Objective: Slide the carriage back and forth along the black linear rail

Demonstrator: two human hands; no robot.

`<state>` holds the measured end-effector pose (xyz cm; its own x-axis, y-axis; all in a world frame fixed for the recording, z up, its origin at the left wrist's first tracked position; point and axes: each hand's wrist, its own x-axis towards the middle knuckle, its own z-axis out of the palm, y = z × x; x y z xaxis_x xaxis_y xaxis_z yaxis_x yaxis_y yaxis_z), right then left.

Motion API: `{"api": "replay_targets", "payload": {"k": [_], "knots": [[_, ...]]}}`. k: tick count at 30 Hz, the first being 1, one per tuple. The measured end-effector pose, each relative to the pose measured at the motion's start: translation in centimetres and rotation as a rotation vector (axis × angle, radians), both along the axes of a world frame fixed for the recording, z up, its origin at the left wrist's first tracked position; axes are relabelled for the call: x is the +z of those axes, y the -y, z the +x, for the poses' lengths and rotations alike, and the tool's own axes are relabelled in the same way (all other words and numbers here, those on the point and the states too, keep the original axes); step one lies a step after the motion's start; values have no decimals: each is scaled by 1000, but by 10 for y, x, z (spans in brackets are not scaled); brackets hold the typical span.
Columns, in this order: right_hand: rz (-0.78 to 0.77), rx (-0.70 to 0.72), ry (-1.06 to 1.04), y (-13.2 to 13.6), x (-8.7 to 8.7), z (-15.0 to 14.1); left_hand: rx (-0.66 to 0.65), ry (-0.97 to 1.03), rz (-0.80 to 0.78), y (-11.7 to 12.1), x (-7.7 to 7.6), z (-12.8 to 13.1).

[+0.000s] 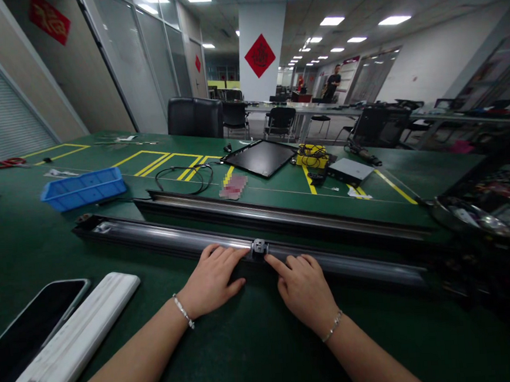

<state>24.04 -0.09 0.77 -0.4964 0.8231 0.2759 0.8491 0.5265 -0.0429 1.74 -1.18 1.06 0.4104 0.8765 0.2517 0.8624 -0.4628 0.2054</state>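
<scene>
A long black channel (147, 230) with a shiny silver strip or tube along it lies across the table in front of me. On it sits a small grey block (259, 247). My left hand (215, 276) rests at the channel's near edge with its fingers stretched out, the index fingertip at the block's left side. From the right, my right hand (304, 287) points its index finger to the block's lower right edge, its other fingers loosely curled. Neither hand is wrapped round anything. Just behind lies a second long black channel (239, 211), parallel to the first.
To the left are a blue bin (84, 188), a white slab-like device (81, 334) and a phone (32, 332). Farther back lie a black panel (261, 158), a silver box (349, 170) and a cable (184, 190). Dark clutter (492, 237) stands at the right.
</scene>
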Motion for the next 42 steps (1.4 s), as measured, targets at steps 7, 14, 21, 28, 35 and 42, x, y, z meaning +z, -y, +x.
{"api": "replay_targets", "payload": {"k": [7, 14, 21, 28, 35, 42], "knots": [[-8, 8, -9, -1, 3, 4, 0, -5, 6, 0, -1, -1], [-37, -3, 52, 3, 9, 8, 1, -10, 10, 1, 0, -1], [-53, -10, 62, 2, 7, 9, -1, -14, 0, 0, 1, 0], [-37, -13, 37, 1, 6, 10, -8, -25, -2, 0, 1, -2], [-53, -14, 29, -1, 6, 14, -9, -28, -3, 0, 2, -2], [-35, -17, 35, 0, 9, 15, -6, -27, 8, 0, -1, -2]]}}
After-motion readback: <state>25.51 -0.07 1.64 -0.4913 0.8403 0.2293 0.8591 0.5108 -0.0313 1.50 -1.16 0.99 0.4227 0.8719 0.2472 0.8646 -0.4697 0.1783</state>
